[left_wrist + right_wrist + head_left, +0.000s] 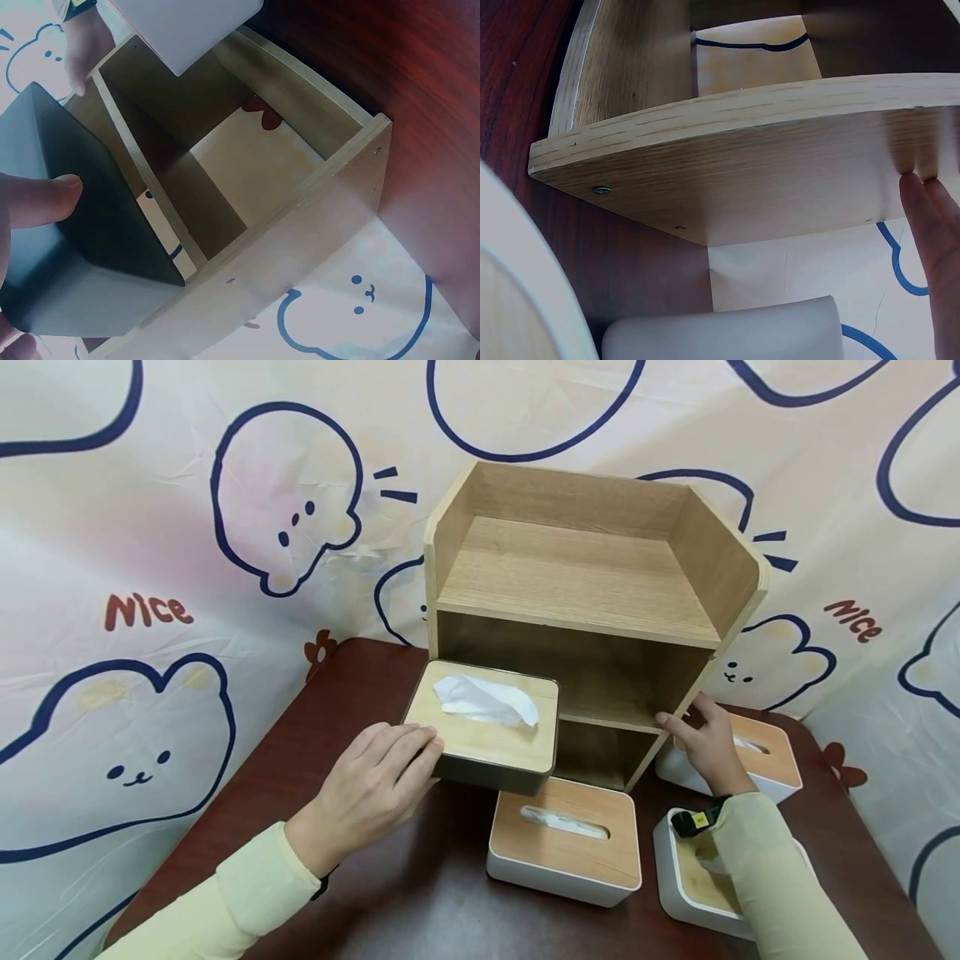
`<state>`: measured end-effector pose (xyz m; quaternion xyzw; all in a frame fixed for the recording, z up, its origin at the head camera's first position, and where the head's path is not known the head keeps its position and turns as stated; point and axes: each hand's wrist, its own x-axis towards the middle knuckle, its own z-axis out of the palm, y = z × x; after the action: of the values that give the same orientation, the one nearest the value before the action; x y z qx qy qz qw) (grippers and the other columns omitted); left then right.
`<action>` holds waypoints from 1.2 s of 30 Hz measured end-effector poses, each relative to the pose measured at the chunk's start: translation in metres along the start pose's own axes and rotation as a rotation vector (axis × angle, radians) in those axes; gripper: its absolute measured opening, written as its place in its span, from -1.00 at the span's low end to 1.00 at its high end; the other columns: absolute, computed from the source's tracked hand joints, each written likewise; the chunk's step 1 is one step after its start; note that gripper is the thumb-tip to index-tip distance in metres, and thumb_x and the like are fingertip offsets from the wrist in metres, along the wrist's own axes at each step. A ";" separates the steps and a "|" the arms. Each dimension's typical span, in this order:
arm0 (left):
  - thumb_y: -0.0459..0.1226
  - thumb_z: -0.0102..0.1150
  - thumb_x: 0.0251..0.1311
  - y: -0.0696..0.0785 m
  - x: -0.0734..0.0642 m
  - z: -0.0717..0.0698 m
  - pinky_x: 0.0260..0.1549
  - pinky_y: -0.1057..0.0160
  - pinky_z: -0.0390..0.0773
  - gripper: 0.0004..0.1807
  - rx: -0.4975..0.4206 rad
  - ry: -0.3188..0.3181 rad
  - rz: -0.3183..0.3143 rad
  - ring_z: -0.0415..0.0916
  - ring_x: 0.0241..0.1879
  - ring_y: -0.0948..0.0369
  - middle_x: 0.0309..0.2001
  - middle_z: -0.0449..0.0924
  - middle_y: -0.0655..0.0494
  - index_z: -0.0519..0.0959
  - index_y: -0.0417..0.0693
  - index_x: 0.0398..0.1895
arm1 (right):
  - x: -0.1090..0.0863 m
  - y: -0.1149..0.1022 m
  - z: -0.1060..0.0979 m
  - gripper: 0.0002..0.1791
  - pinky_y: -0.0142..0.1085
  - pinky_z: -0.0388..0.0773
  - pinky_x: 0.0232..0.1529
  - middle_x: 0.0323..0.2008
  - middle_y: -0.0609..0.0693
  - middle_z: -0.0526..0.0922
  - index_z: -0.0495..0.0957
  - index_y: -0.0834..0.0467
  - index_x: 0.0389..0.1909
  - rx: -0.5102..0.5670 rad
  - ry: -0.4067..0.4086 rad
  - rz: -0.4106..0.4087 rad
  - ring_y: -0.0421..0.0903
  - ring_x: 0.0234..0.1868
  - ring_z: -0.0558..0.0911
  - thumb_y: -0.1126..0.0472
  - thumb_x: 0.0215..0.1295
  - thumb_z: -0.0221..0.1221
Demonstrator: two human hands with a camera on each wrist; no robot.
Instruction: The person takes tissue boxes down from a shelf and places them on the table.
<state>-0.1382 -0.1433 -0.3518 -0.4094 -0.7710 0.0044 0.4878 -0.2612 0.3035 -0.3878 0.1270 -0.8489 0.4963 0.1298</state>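
Observation:
My left hand point(375, 789) holds a dark tissue box point(487, 747) by its left side. The box has a pale wooden lid with a white tissue poking out, and it is raised at the front left of a wooden shelf unit point(577, 568), level with the middle compartment. In the left wrist view the thumb lies across the dark box point(97, 210), beside the shelf's edge. With my right hand point(712, 747) I grip the unit's right side panel, thumb at the front edge. Fingertips point(915, 191) touch the panel's outer face in the right wrist view.
In front of the unit stands a white tissue box point(562, 881) with a wooden lid. Another white box point(678, 897) lies partly under my right forearm, and a third point(776, 760) is behind my right hand. A patterned cloth point(285, 627) hangs around the dark red table point(390, 893).

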 end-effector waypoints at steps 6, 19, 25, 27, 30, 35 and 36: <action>-0.32 0.00 0.31 -0.001 -0.003 -0.001 -0.24 0.01 0.53 -0.71 -0.017 0.033 -0.009 0.56 -0.15 -0.10 -0.09 0.59 -0.22 0.59 -0.35 -0.04 | 0.001 0.001 0.001 -0.38 -0.54 0.48 -0.11 0.23 0.21 0.43 0.34 0.19 0.38 0.019 0.008 -0.033 -0.29 0.04 0.49 0.20 0.33 0.24; -0.33 -0.02 0.33 -0.001 -0.009 -0.008 -0.22 0.00 0.53 -0.71 -0.016 0.025 -0.028 0.56 -0.14 -0.11 -0.08 0.59 -0.24 0.58 -0.37 -0.05 | 0.001 0.002 0.001 -0.40 -0.55 0.48 -0.10 0.24 0.14 0.43 0.35 0.14 0.38 0.044 0.003 -0.036 -0.28 0.07 0.48 0.20 0.35 0.22; -0.31 -0.03 0.36 0.000 -0.016 -0.011 -0.22 -0.01 0.53 -0.69 -0.013 0.019 -0.049 0.56 -0.13 -0.13 -0.08 0.59 -0.25 0.58 -0.38 -0.04 | 0.001 0.002 0.002 -0.40 -0.56 0.47 -0.10 0.25 0.14 0.42 0.34 0.14 0.39 0.038 -0.001 -0.035 -0.27 0.08 0.47 0.18 0.35 0.22; -0.30 -0.05 0.37 0.000 -0.018 -0.011 -0.22 -0.02 0.53 -0.69 -0.014 0.023 -0.057 0.56 -0.13 -0.13 -0.08 0.59 -0.25 0.58 -0.38 -0.05 | 0.001 0.002 0.002 -0.40 -0.55 0.47 -0.10 0.24 0.14 0.43 0.34 0.15 0.38 0.037 -0.002 -0.036 -0.27 0.08 0.48 0.17 0.35 0.22; -0.30 -0.06 0.38 0.000 -0.022 -0.012 -0.21 -0.03 0.53 -0.68 -0.013 0.025 -0.067 0.56 -0.13 -0.13 -0.08 0.59 -0.25 0.58 -0.38 -0.06 | 0.000 0.003 0.002 -0.40 -0.56 0.47 -0.11 0.23 0.13 0.43 0.35 0.14 0.38 0.031 0.001 -0.034 -0.27 0.07 0.48 0.18 0.35 0.22; -0.29 -0.05 0.39 0.001 -0.028 -0.012 -0.20 -0.03 0.52 -0.68 -0.014 0.008 -0.086 0.56 -0.11 -0.13 -0.06 0.59 -0.25 0.58 -0.37 -0.04 | 0.001 0.004 0.001 -0.40 -0.56 0.47 -0.10 0.22 0.10 0.44 0.36 0.14 0.38 0.023 0.009 -0.036 -0.29 0.06 0.48 0.19 0.34 0.23; -0.29 -0.04 0.38 0.001 -0.029 -0.013 -0.20 -0.03 0.52 -0.68 -0.014 0.006 -0.090 0.56 -0.11 -0.13 -0.05 0.58 -0.25 0.58 -0.37 -0.04 | 0.001 0.004 0.001 -0.40 -0.57 0.47 -0.10 0.22 0.10 0.44 0.36 0.14 0.38 0.024 0.007 -0.034 -0.29 0.06 0.48 0.19 0.34 0.23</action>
<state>-0.1227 -0.1660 -0.3672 -0.3778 -0.7872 -0.0241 0.4868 -0.2632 0.3042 -0.3911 0.1414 -0.8401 0.5046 0.1399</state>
